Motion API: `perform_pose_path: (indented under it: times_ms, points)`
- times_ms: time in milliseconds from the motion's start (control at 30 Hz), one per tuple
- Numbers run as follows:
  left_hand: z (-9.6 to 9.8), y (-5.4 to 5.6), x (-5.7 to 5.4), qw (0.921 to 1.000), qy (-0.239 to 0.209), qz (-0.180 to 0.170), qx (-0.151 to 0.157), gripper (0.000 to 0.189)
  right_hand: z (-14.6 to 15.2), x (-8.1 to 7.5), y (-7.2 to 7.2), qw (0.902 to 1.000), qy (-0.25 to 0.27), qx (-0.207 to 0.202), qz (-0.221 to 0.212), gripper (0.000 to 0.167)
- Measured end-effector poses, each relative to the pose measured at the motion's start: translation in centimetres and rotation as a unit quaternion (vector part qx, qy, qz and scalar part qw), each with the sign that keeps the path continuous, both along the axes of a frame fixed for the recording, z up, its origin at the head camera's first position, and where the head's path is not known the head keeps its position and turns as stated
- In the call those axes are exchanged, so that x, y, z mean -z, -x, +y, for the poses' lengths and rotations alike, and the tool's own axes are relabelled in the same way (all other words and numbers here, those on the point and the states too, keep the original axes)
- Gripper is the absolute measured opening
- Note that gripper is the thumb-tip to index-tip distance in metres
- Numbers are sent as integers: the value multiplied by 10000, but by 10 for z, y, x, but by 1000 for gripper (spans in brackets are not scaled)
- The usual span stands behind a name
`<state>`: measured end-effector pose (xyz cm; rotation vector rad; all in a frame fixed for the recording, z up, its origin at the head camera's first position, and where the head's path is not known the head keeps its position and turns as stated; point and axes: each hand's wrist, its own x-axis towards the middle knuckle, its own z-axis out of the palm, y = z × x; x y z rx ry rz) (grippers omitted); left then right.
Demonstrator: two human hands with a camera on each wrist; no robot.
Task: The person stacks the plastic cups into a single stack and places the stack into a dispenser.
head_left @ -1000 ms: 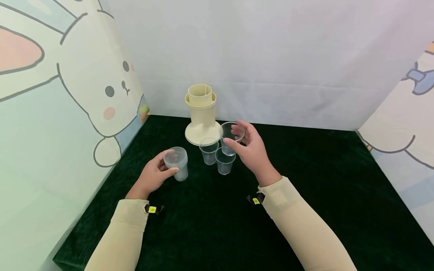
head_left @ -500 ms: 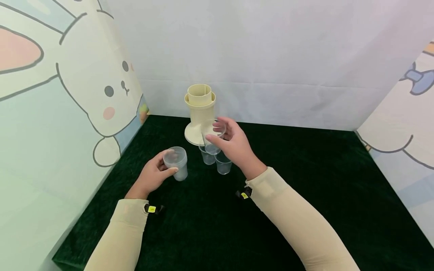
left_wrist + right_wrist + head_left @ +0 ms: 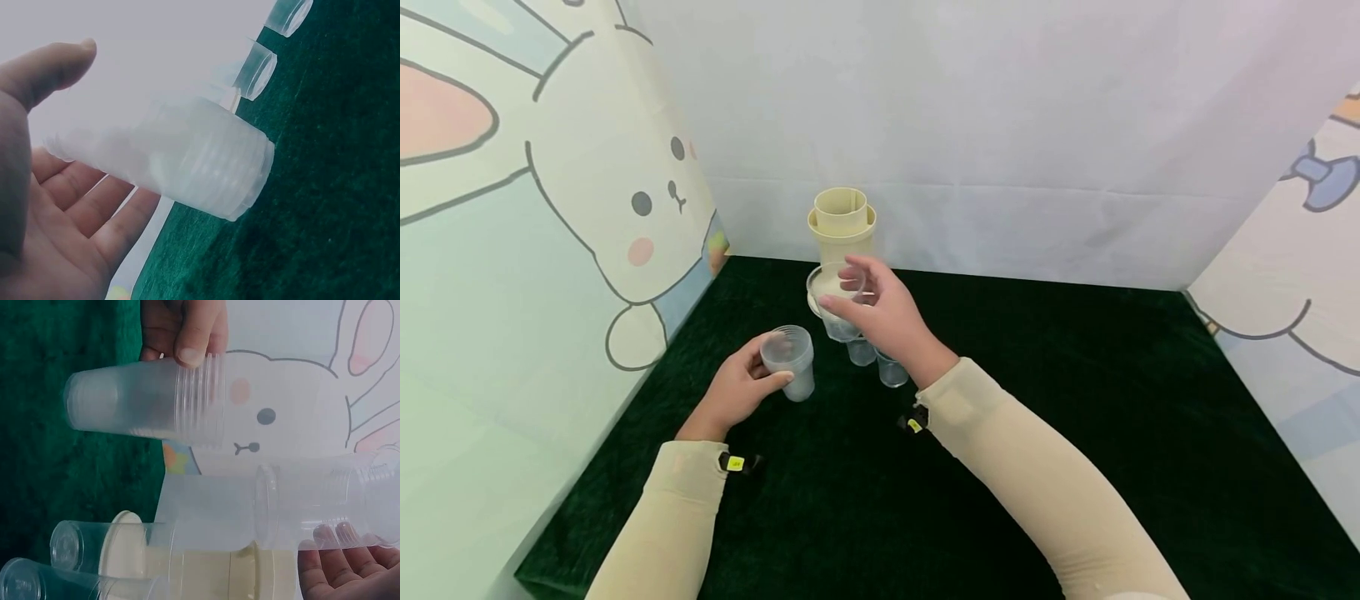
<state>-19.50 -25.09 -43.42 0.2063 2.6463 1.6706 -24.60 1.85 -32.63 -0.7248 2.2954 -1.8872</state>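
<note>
My left hand (image 3: 737, 392) grips a stack of nested clear plastic cups (image 3: 796, 371), upright, thumb in front and fingers behind. The stack's ridged rims show in the right wrist view. My right hand (image 3: 891, 321) holds a clear plastic cup (image 3: 838, 327) by its upper side, raised above the table. In the right wrist view that raised cup (image 3: 312, 506) lies across the right side, fingers underneath. Two more clear cups, one farther back (image 3: 861, 353) and one nearer (image 3: 892, 372), stand upright on the cloth, partly hidden behind my right hand and its cup.
Just behind the raised cup stands a cream plastic cylinder (image 3: 844, 233) with a ringed top and a wide round base. Dark green cloth (image 3: 850, 500) covers the table. A white curtain (image 3: 985, 125) hangs behind, and a printed rabbit panel (image 3: 587, 183) borders the left.
My right hand has carried its cup leftward, from above the nearer standing cup to in front of the cream cylinder. The left hand and its stack have stayed in place.
</note>
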Motion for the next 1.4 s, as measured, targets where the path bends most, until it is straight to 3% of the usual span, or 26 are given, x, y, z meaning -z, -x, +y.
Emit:
perform_pose_path:
  times_ms: [800,1400]
  points:
    - [0,-1,1,10000,-75,-20,-17,73,-49,-7,-4,9989,-40,-476,3,73]
    - [2,-1,0,9999,-14,-154,-59,76,-61,10,-8,9984,62,-537,-185,72]
